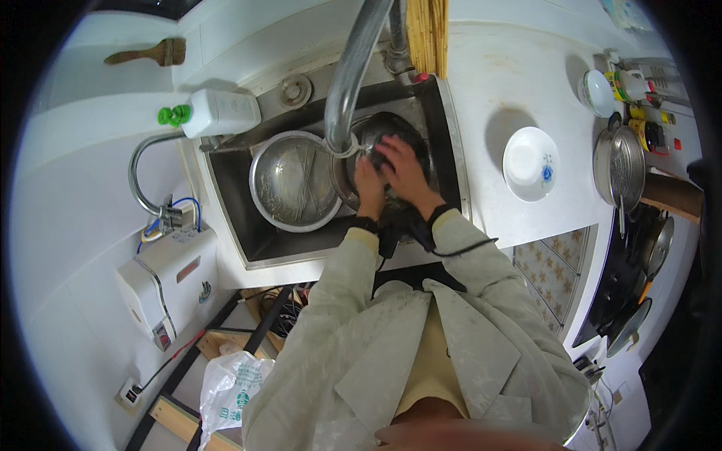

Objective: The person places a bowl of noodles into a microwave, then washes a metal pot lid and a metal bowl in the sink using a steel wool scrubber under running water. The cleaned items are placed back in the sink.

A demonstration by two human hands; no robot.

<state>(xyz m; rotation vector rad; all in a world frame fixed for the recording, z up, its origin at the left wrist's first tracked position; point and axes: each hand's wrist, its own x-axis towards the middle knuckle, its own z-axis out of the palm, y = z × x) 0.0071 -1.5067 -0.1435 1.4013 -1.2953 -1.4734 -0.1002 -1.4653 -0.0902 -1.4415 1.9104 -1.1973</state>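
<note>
My left hand point(368, 187) and my right hand point(404, 172) are close together under the mouth of the grey faucet point(347, 98), above the right part of the metal sink point(241, 225). The left fingers stretch upward; the right fingers are spread and slightly bent. Nothing I can make out is held in either. Beneath them lies a dark round pan point(410, 135), partly hidden by the hands and the faucet. To the left, a shiny metal basin point(265, 192) holds several thin chopsticks point(307, 180). Black bands circle both wrists, with a dark cable at the right one.
On the right counter stand a white bowl with a blue flower point(526, 169), a metal pan point(611, 161) and several bottles. A white bottle with a green cap point(226, 113) stands at the sink's back left, near a curved tap point(135, 169). A white box point(169, 278) hangs left.
</note>
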